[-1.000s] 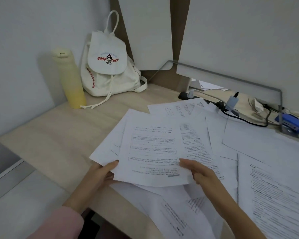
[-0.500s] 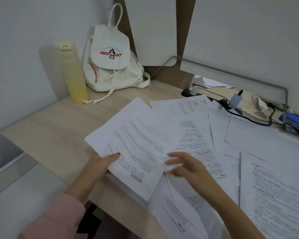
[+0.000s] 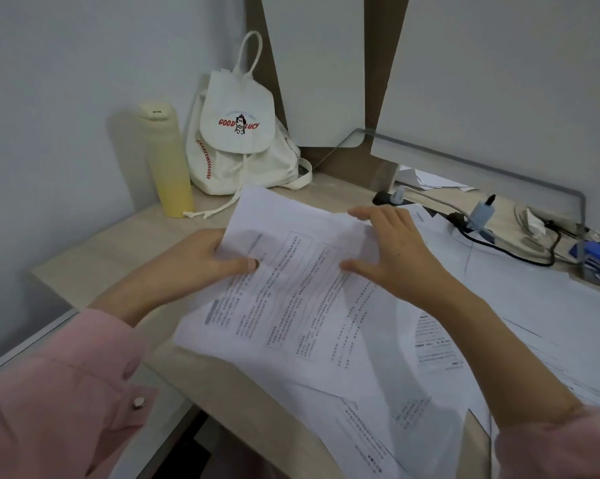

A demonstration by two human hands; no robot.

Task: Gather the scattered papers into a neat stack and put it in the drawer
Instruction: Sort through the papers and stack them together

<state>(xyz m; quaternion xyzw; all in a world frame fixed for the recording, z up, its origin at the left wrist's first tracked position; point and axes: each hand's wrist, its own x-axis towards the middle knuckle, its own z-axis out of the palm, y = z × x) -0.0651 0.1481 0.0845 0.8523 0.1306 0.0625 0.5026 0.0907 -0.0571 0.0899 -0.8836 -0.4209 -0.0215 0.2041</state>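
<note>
Head view: the held sheets (image 3: 291,295), a small bundle of printed pages with uneven edges, lie slanted over the near left part of the desk (image 3: 112,257), on top of other pages.
Left grip: the left hand (image 3: 202,261) pinches the bundle's left edge, thumb on top; its fingers go under the paper and are hidden.
Right contact: the right hand (image 3: 395,250) lies flat on the bundle's far right corner, fingers spread and straight, gripping nothing.
Remaining pages: the loose papers (image 3: 540,323) overlap across the right half of the desk, and some reach past its near edge below the bundle.
Drawer: not in view; its place cannot be told.
Surroundings: a yellow bottle (image 3: 169,160) and a white backpack (image 3: 240,146) stand at the far left against the wall, well apart from the pages. A black cable (image 3: 509,252) and a blue stapler (image 3: 595,257) lie at the far right, just beyond the loose papers.
Progress: judged early. A few pages are collected but not squared, and most are still scattered.
Left to do: collecting the rest, aligning the edges, and putting the stack in the drawer.
</note>
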